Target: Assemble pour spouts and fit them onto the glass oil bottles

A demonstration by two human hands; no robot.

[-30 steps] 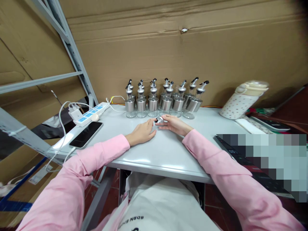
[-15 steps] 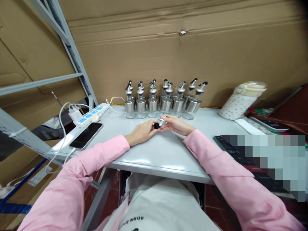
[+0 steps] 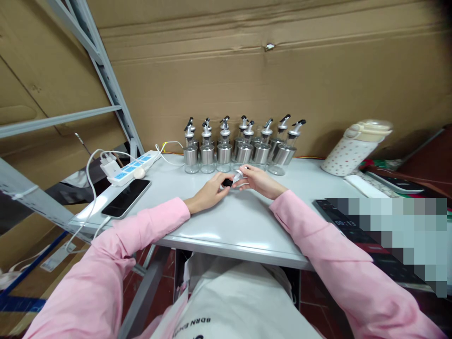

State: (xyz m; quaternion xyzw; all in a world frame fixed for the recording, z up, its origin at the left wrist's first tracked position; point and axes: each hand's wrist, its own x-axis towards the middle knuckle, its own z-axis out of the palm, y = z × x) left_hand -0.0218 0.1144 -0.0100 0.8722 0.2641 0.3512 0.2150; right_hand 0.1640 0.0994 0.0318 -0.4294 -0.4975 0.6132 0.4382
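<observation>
1. Pale grey desk point(image 3: 226, 226), near edge; pink sleeves run in from both sides.
2. Left hand point(image 3: 208, 192) rests on the desk, fingertips pinched on the black end of a small silver-and-black pour spout point(image 3: 233, 179).
3. Right hand point(image 3: 257, 181) pinches the spout's silver end. The spout lies between the hands, long axis roughly left-right, just above the desk.
4. Behind: a row of steel-banded glass dispenser bottles point(image 3: 243, 150) against the cardboard wall point(image 3: 268, 80).
5. Left: black phone point(image 3: 126, 197), white power strip point(image 3: 132, 165).
</observation>
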